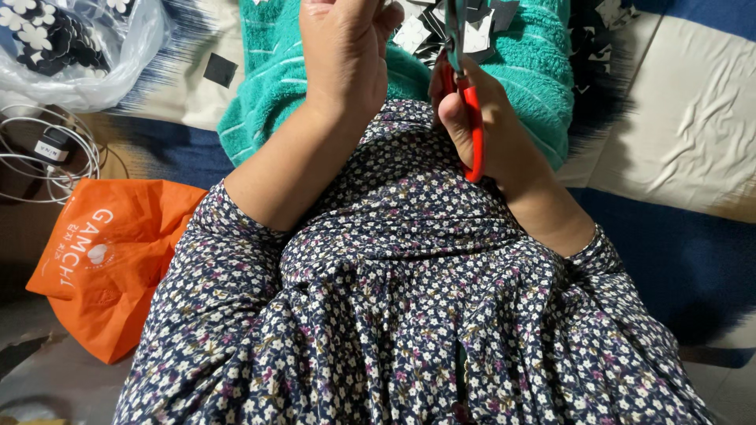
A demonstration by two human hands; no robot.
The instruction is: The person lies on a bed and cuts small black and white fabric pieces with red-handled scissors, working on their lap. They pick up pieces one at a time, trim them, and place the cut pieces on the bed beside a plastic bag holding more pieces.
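Scissors (471, 118) with red handles sat in the right hand (480, 118), fingers closed through the loops, long axis running away from the body, blades pointing up toward the frame's top. Just beyond, the left hand (344, 51) was curled shut (what it pinched was cut off by the edge), level with the blades. Farther out, cut scraps (441, 31) lay on a teal towel (535, 71).

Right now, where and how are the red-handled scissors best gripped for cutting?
By the red handle loops, as the right hand holds the scissors now: coming from below, the person's side, since the handles point back toward the body and the blades point up toward the paper scraps on the teal towel.
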